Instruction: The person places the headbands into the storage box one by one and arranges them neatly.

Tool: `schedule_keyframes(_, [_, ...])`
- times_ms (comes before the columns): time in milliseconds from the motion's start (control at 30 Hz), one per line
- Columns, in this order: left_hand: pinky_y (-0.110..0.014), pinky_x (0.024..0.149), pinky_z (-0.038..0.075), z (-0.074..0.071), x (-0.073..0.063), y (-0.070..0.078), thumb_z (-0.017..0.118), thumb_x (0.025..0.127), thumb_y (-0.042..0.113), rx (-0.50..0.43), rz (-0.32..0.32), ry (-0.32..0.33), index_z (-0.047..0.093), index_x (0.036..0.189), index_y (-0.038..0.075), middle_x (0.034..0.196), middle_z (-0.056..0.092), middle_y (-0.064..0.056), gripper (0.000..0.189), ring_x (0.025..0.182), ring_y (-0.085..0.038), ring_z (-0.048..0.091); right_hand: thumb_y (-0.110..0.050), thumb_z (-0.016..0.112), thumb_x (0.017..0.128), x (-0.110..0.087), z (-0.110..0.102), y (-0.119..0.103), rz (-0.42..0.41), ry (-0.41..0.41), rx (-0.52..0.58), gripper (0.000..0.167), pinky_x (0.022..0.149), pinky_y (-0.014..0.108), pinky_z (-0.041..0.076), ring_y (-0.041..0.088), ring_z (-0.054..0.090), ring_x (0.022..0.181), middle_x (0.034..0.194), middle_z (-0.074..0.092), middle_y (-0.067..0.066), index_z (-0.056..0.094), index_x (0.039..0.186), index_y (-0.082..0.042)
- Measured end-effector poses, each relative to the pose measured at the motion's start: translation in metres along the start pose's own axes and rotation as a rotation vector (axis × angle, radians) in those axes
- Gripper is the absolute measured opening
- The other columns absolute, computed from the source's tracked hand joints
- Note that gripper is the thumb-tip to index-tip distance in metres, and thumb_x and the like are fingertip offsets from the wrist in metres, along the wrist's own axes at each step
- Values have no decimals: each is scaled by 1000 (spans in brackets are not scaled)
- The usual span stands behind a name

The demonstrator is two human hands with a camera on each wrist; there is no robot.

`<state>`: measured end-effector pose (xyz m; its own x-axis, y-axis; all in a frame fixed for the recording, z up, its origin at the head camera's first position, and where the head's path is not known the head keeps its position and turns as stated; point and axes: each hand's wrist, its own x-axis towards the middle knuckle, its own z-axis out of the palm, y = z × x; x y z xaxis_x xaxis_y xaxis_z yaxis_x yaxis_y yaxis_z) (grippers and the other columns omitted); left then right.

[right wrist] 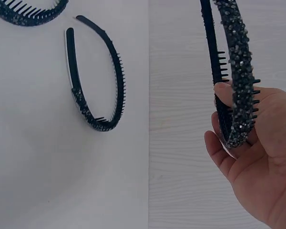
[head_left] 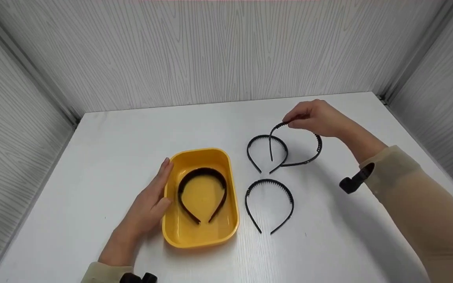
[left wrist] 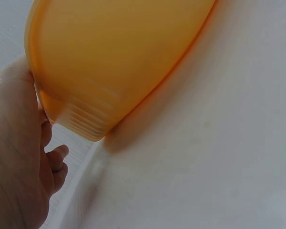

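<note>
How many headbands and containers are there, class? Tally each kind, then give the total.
Yellow container: 1
Black headbands: 4 (1 inside the container, 2 on the table, 1 in the right hand)
Total: 5

A white tabletop [head_left: 108, 165] — wood-grain panels [head_left: 210, 51] on three sides, grey strips [head_left: 416, 49] where they meet.

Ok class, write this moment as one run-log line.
left hand: touches yellow rectangular plastic tub; right hand: holds up black toothed headband; in tub: wide black headband; on white table: two black toothed headbands
</note>
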<state>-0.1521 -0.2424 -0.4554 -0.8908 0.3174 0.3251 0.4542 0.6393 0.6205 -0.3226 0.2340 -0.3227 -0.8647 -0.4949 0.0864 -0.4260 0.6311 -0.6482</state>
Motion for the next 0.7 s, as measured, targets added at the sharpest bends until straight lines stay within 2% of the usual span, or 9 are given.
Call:
schedule_keyframes(133, [-18,125,9,0,1,1,45,91,8,7,-11,-4,19,172,17,178,12,5,85,162,-17,17,-13,73,99,3,5,-15,-48,3,18,19,87,23,53,13,69,105,115,76,-2,84,114,-18])
schedule_keyframes(300, [-18,125,8,0,2,2,45,91,9,9,-8,-4,19,172,17,178,14,-2,85,162,-18,17,-11,73,99,8,13,-34,-110,5,34,19,93,31,55,13,69,107,114,76,-3,84,113,-18])
schedule_keyframes(467, [-18,126,8,-2,2,3,45,91,8,3,-22,-21,17,172,19,178,12,1,86,162,-15,15,-11,74,99,14,23,-55,-180,-2,35,19,97,39,55,12,68,107,113,76,-3,84,113,-18])
schedule_keyframes(700, [-18,125,9,-3,0,2,45,91,8,9,-16,-17,18,172,18,178,14,-2,86,162,-16,16,-11,74,99,24,42,-80,-237,-19,62,17,95,37,56,12,68,105,113,75,-3,84,112,-15])
